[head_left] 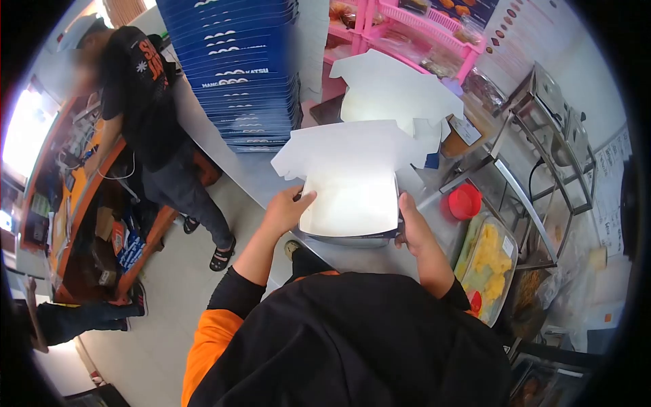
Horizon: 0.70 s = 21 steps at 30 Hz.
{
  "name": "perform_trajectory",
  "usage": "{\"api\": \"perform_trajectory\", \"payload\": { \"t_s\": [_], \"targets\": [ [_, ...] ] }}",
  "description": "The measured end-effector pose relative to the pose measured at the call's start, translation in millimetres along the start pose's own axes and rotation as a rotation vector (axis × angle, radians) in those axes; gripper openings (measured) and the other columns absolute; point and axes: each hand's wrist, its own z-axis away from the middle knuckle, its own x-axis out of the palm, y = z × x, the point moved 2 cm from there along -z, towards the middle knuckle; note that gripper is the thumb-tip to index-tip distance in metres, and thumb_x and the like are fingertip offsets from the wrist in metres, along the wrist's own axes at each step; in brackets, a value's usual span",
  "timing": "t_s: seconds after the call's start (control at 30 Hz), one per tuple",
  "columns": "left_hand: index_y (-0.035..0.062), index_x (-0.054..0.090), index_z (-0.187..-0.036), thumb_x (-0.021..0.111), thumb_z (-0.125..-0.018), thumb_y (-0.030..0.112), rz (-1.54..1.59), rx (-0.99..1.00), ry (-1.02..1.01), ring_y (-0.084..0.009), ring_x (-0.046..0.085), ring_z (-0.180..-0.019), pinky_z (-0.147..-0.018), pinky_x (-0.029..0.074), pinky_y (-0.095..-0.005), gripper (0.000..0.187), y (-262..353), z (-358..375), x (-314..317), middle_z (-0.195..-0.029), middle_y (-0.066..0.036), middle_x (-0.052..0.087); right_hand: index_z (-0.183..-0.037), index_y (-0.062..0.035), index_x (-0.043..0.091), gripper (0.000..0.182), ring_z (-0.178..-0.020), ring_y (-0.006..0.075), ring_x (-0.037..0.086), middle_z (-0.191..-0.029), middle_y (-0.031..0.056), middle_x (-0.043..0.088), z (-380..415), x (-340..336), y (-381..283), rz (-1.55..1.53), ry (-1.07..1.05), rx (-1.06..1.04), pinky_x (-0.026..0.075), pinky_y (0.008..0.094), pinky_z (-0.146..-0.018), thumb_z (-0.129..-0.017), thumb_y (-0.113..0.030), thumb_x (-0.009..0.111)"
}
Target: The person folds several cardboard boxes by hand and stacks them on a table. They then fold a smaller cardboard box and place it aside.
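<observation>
An open cardboard box [349, 203], white inside with its lid flap raised at the back, is between my hands above the counter. My left hand [288, 210] grips its left wall, thumb at the inner edge. On the right side, my right hand [415, 230] holds the box by its wall, fingers partly hidden below the rim. The box shows nothing inside. Behind it stands another open white box [397, 91]. A tall stack of flat blue boxes [244, 81] rises at the back left of the counter.
To the right are a red cup [464, 201], a tray of yellow food [489, 261] and a metal rack [525, 210]. Pink shelves [427, 34] stand behind. A person [146, 102] in a black shirt is at a desk [78, 203] on the left.
</observation>
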Motion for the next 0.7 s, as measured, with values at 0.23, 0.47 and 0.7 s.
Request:
{"api": "perform_trajectory", "payload": {
  "t_s": [0.23, 0.47, 0.7],
  "targets": [
    [0.0065, 0.052, -0.117, 0.047, -0.067, 0.004, -0.343, 0.193, -0.091, -0.0372, 0.055, -0.092, -0.080, 0.044, -0.0392, 0.050, 20.0, 3.4, -15.7, -0.100, -0.019, 0.059, -0.136, 0.0062, 0.002, 0.084, -0.105, 0.0345, 0.051, -0.129, 0.0287, 0.035, 21.3, -5.2, 11.1, 0.746, -0.297, -0.333, 0.039, 0.0338, -0.091, -0.083, -0.030, 0.055],
    [0.0045, 0.045, -0.123, 0.044, -0.066, -0.001, -0.446, 0.227, -0.163, -0.0378, 0.050, -0.102, -0.088, 0.040, -0.0389, 0.057, 27.8, -0.4, -21.5, -0.109, -0.022, 0.055, -0.132, 0.0123, 0.013, 0.080, -0.114, 0.0378, 0.042, -0.125, 0.0304, 0.038, 34.2, 2.4, 17.2, 1.079, -0.175, -0.359, 0.035, 0.0355, -0.095, -0.083, -0.041, 0.049],
    [-0.0027, 0.035, -0.128, 0.041, -0.067, -0.002, -0.527, 0.265, -0.202, -0.0401, 0.050, -0.102, -0.089, 0.039, -0.0400, 0.061, 14.3, -9.0, -23.6, -0.107, -0.028, 0.053, -0.127, 0.0101, 0.032, 0.067, -0.095, 0.0336, 0.052, -0.105, 0.0220, 0.052, 32.7, 5.5, 29.7, 1.181, -0.062, -0.491, 0.044, 0.0368, -0.080, -0.083, -0.037, 0.051]
  ]
}}
